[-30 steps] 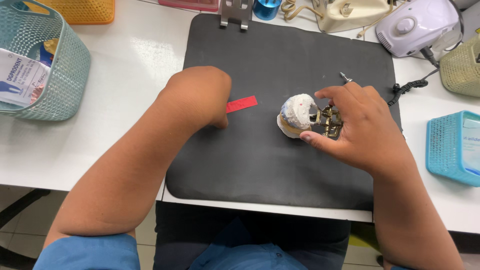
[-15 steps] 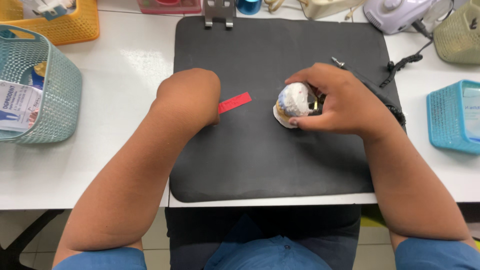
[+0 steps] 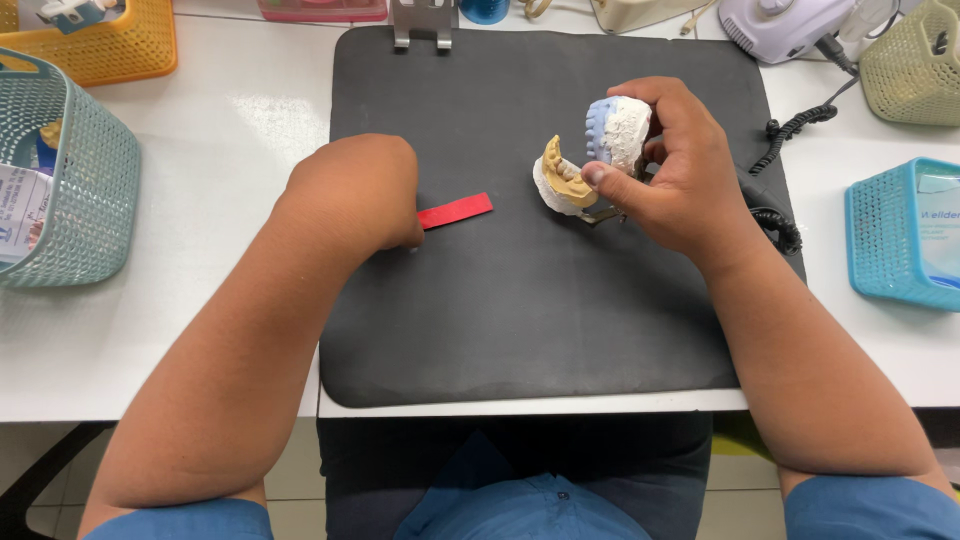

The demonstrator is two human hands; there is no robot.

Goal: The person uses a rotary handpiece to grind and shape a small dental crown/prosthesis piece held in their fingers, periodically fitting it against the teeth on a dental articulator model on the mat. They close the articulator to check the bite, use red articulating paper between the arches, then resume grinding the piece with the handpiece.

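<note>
Plaster dental model (image 3: 590, 165) opened, right hand (image 3: 680, 175) gripping

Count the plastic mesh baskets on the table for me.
4: orange basket far left corner, teal basket left edge, beige basket far right corner, blue basket right edge. Others may lie outside view.

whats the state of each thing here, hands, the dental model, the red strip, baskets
right hand: gripping the dental model, raised part tilted back
dental model: hinged open, yellow teeth showing
left hand: curled, resting on the mat, at the strip's end
red strip: flat on the mat
black mat: flat on the table
teal basket: upright, holding items
blue basket: upright
</note>
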